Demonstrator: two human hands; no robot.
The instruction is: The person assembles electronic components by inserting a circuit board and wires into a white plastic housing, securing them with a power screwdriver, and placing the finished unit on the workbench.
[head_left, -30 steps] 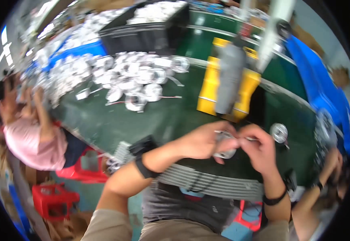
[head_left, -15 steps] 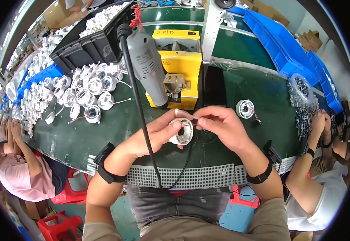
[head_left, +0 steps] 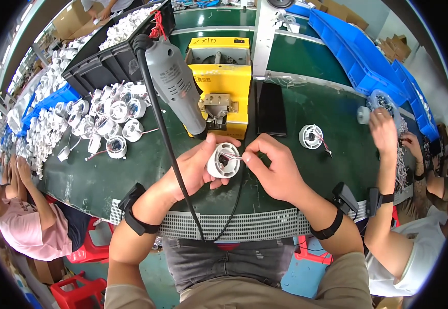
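Observation:
A white round housing (head_left: pixel 214 167) with an open, ribbed face is gripped in my left hand (head_left: pixel 195 167), its opening turned up toward me. My right hand (head_left: pixel 270 165) is closed in a pinch on thin wires (head_left: pixel 232 156) that come out of the housing. A yellow machine (head_left: pixel 224 77) with a metal block on its front stands just beyond my hands. Beside it a grey power tool (head_left: pixel 175 82) hangs tilted, and its black cable (head_left: pixel 168 144) passes in front of my left wrist. To the right of my right hand lies another white housing (head_left: pixel 311 136) with wires.
At the left, many wired white housings (head_left: pixel 118 110) are heaped before a black crate (head_left: pixel 116 67) of white parts. A black flat panel (head_left: pixel 271 110) lies right of the machine. Blue bins (head_left: pixel 357 56) line the right. A co-worker's hand (head_left: pixel 383 131) reaches in at the right.
The clear sleeve-like piece between my fingers no longer shows. The housing has turned face-up, and my right hand now pinches its wires. The right co-worker's hand has moved forward with a white part.

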